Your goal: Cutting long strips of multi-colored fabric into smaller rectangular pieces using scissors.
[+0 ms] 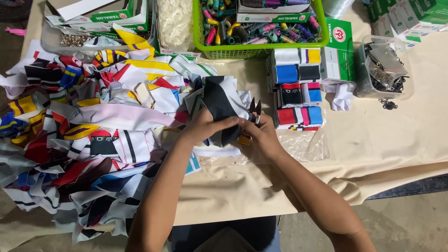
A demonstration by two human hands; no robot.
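two hands are working together: the left hand (205,126) is gripping a black-and-white fabric piece (223,105), the right hand (262,135) is clasping small snips (255,108).

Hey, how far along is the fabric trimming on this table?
Done, it seems: neat folded stacks lie beside the green basket. In hand: the left hand holds a black and white piece while the right hand works small snips. Left: the large loose pile.

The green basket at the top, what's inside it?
The green basket holds many thread spools in mixed colours, with a flat box lying on top of them. Whatever sits under the box and the top layer is covered.
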